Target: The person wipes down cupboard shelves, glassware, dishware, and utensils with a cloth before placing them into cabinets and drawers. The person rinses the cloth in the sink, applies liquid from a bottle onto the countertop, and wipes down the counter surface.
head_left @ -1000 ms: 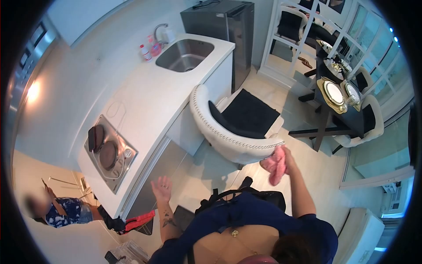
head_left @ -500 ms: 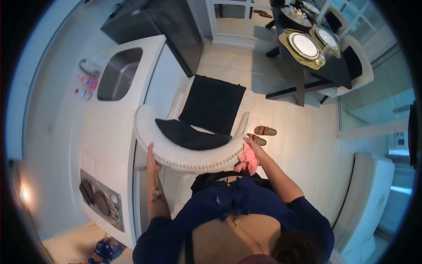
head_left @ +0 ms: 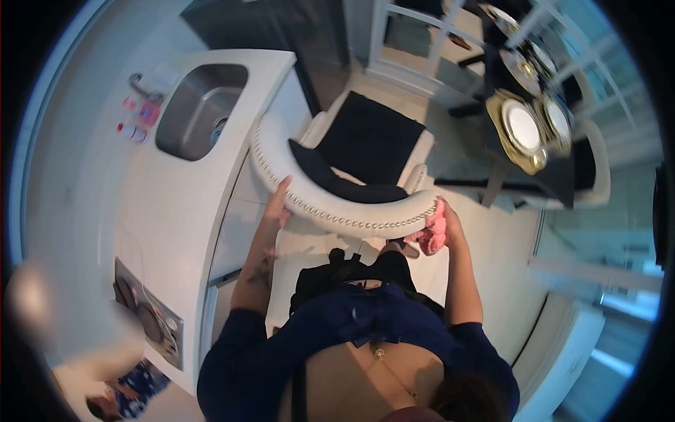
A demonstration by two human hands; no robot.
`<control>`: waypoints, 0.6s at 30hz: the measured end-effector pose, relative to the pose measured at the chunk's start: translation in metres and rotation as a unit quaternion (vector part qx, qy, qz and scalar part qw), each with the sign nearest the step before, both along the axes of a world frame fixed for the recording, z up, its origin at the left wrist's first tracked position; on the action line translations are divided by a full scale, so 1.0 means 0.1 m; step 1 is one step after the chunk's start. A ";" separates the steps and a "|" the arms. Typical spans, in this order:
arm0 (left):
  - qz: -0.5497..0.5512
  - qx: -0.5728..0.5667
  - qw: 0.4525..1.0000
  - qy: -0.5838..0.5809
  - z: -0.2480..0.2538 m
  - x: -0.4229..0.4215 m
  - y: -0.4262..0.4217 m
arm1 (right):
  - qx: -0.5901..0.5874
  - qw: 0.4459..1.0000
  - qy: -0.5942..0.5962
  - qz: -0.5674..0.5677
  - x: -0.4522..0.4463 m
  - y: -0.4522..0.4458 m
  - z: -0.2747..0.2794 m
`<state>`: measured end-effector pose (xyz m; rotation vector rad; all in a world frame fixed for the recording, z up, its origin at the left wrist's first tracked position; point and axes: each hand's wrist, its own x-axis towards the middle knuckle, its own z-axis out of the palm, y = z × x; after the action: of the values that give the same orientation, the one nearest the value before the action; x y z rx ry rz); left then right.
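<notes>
A cream armchair with a studded curved back [head_left: 344,219] stands before me. My left hand [head_left: 280,200] is closed on the left part of the backrest's top edge. At the other end, my right hand [head_left: 452,224] grips the backrest with a crumpled pink cloth [head_left: 434,235] bunched in it. Part of the right fingers is hidden behind the cloth. A black cushion [head_left: 344,184] leans against the inside of the backrest, and a black cover [head_left: 373,137] lies over the seat.
Along the left runs a white counter [head_left: 176,211] with a steel sink [head_left: 186,105], bottles [head_left: 132,132] and a cooktop [head_left: 148,313]. A dark dining table [head_left: 555,169] with plates [head_left: 521,126] stands at upper right. A person in floral clothing [head_left: 144,387] shows at lower left.
The armchair has moved forward, away from my body, with both hands still on its back. My view has turned, so the dining table appears farther right. The sandals are now mostly hidden.
</notes>
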<state>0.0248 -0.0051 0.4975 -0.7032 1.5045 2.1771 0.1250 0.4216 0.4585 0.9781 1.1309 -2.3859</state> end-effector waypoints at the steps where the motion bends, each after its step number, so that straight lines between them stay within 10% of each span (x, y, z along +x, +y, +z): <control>1: -0.017 -0.032 0.999 0.025 0.01 -0.19 0.09 | 0.032 0.999 0.014 -0.011 -0.17 0.06 0.09; 9: 0.060 -0.112 0.991 0.032 0.24 -1.63 0.73 | 0.158 0.967 -0.008 0.198 -1.43 0.50 0.66; 11: 0.106 -0.149 0.982 0.039 0.13 -1.92 0.80 | -0.018 0.963 -0.040 0.266 -1.66 0.73 0.32; 18: 0.181 -0.315 0.926 0.107 -0.14 -2.23 0.74 | 0.154 0.901 -0.017 0.404 -1.97 0.76 0.60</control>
<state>-0.1978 0.0694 0.4832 -1.0362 2.4020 2.0532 -0.0722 0.4972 0.5188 0.4678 1.5463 -1.5442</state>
